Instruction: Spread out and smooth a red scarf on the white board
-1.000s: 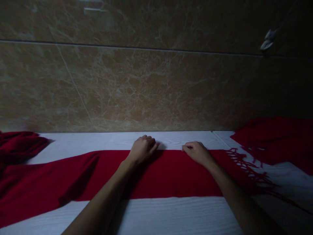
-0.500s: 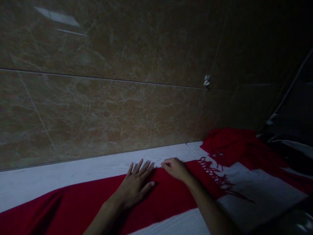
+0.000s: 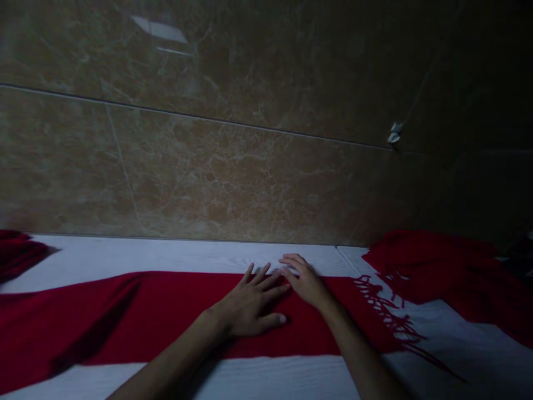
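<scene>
left hand [image 3: 252, 308] is lying open, fingers spread, on the red scarf [image 3: 175, 300] that's stretching across the bottom of the frame. right hand [image 3: 306, 282] is resting loosely open beside it, with more red cloth [image 3: 433, 266] bunching lower right.

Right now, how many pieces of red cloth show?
3: fringed cloth across the middle, bundle at far left, heap at right; others, or joins between them, may be hidden.

Free room above red scarf [image 3: 175, 305], wall [image 3: 250, 183] beyond
</scene>
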### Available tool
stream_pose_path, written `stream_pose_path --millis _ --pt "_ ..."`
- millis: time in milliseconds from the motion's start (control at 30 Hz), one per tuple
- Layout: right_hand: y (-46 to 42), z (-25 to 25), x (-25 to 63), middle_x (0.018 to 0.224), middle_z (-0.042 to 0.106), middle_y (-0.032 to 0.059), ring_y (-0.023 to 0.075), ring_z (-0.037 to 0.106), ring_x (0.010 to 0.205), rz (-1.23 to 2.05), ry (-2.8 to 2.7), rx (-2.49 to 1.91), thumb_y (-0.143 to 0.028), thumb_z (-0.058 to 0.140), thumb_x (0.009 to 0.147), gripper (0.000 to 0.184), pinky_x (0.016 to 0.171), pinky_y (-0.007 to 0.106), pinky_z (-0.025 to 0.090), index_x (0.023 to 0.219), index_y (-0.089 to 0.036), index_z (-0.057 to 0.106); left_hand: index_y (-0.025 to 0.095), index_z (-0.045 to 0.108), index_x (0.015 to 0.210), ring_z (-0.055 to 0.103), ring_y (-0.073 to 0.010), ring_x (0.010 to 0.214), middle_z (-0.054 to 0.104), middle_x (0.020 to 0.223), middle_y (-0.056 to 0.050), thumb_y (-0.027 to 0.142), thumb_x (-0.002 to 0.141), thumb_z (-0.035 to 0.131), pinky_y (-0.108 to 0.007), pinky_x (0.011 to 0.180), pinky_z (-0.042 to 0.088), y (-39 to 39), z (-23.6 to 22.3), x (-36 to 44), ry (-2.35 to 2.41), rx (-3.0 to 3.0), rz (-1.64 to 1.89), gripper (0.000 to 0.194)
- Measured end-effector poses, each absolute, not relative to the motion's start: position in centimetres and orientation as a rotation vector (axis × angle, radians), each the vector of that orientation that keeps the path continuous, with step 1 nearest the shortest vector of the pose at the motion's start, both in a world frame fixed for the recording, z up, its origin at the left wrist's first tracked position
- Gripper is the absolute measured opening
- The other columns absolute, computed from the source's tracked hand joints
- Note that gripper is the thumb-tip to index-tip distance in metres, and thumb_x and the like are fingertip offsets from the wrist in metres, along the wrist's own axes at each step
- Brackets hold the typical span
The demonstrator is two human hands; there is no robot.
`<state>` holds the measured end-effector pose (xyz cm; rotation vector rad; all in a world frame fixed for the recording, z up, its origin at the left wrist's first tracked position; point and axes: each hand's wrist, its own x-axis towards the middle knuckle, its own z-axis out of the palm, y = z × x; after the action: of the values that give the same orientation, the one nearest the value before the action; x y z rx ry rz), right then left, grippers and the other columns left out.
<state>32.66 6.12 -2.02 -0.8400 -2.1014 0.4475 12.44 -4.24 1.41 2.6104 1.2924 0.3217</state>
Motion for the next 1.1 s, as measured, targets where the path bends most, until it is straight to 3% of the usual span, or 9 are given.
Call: stream_pose_path --millis 267,500,633,833,967,1100 --pt "6.1 -1.9 32.5 0.138 0.061 0.0118 0.0255 0.054 0.131 0.478 -2.168 -0.876 -0.040 0.051 0.097 0.035 0.114 0.045 0.042 0.122 -0.022 0.070 0.037 0.038 0.154 0.004 -0.0408 0.154 0.019 0.167 -0.005 0.074 0.088 0.049 -0.075 0.118 -0.004 -4.9 1.6 13.6 1.137 2.647 0.339 0.076" --pt "5.1 0.1 32.8 0.144 0.056 0.0135 0.0260 0.052 0.134 0.436 -2.208 -0.875 -0.044 0.049 0.099 0.042 0.115 0.044 0.041 0.127 -0.020 0.067 0.030 0.029 0.158 0.002 -0.0388 0.154 0.012 0.167 -0.010 0.080 0.086 0.041 -0.073 0.119 -0.001 -4.9 1.0 13.8 1.154 2.533 0.229 0.089" --pt "3.2 1.5 32.7 0.149 0.051 0.0115 0.0257 0.047 0.139 0.387 -2.267 -0.869 -0.048 0.049 0.099 0.047 0.117 0.045 0.038 0.138 -0.023 0.059 0.026 0.027 0.159 0.005 -0.0378 0.154 0.017 0.166 -0.013 0.081 0.084 0.044 -0.071 0.121 -0.002 -4.9 1.0 13.5 1.112 2.564 0.324 0.094" --pt "-0.4 -0.6 34.7 0.163 0.033 0.0086 0.0272 0.030 0.150 0.324 -2.484 -0.954 -0.049 0.057 0.096 0.068 0.123 0.051 0.027 0.157 -0.029 0.034 0.018 0.021 0.160 0.008 -0.0352 0.155 0.018 0.165 -0.017 0.082 0.082 0.049 -0.062 0.125 0.000 -4.6 1.4 12.4 1.191 2.546 0.426 0.105" --pt "-0.8 -1.9 36.4 0.164 0.032 0.0091 0.0294 0.022 0.153 0.310 -2.643 -1.102 -0.053 0.063 0.091 0.075 0.124 0.059 0.012 0.156 -0.030 0.036 0.016 0.022 0.160 0.006 -0.0354 0.155 0.017 0.165 -0.019 0.084 0.081 0.046 -0.062 0.124 0.000 -4.3 0.7 12.0 1.216 2.518 0.353 0.107" --pt "-0.7 -1.6 36.8 0.164 0.030 0.0118 0.0300 0.022 0.153 0.352 -2.696 -1.163 -0.057 0.062 0.090 0.076 0.124 0.061 0.009 0.155 -0.027 0.038 0.014 0.026 0.159 0.007 -0.0361 0.154 0.019 0.164 -0.019 0.084 0.080 0.048 -0.063 0.124 0.001 -4.1 0.1 12.0 1.224 2.518 0.327 0.108"
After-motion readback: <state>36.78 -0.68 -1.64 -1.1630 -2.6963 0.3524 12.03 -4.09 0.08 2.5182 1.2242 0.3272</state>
